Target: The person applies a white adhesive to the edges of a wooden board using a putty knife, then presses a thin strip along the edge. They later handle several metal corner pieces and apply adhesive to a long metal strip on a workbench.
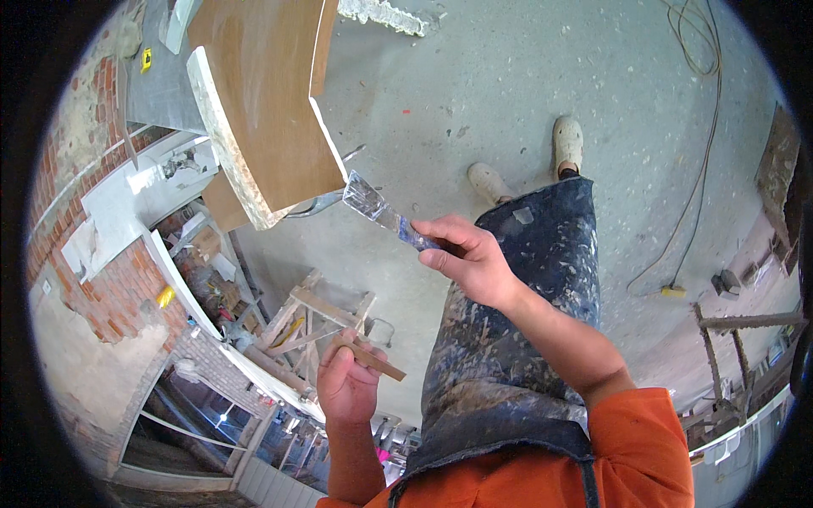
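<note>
My right hand [476, 258] is closed round the handle of a putty knife [377, 208]. Its blade, smeared with white, reaches the near corner of a brown panel [264, 102] with white, rough edges; I cannot tell whether the two touch. Lower down and to the left, my left hand [349, 385] grips a short flat strip of brown wood [378, 364] between thumb and fingers. The strip is held apart from the panel.
A wooden trestle [326, 306] stands beyond my left hand. Shelves of clutter [207, 250] line the left wall. A long cable [707, 152] lies on the grey floor at right, near a metal frame [720, 323]. A white-crusted strip [385, 15] lies at the top.
</note>
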Available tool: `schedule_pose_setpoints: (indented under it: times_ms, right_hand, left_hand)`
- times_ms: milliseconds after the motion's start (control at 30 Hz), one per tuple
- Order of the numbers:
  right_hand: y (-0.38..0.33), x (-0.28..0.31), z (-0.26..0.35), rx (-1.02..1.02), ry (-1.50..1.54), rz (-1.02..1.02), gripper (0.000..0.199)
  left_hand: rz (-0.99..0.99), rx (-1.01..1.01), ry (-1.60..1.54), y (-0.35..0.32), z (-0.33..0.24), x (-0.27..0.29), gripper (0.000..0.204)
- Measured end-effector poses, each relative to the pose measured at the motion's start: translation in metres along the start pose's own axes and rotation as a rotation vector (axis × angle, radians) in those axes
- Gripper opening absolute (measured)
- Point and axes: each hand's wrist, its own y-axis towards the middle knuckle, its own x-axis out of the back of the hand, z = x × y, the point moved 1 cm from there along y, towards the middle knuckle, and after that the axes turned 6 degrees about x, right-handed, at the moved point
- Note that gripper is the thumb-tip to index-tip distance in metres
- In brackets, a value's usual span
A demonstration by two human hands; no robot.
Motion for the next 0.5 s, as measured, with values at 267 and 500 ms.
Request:
schedule_pose_setpoints:
  times_ms: [267, 500]
  right_hand:
    - [-0.026, -0.007, 0.012, 0.089, -0.247, 0.104, 0.037]
    - [-0.111, -0.011, 0.082, -0.191, -0.139, -0.163, 0.036]
  left_hand:
    - [0.018, -0.021, -0.027, -0.003, -0.004, -0.002, 0.031]
    - [0.309, -0.01, -0.131, -0.063, -0.03, 0.016, 0.03]
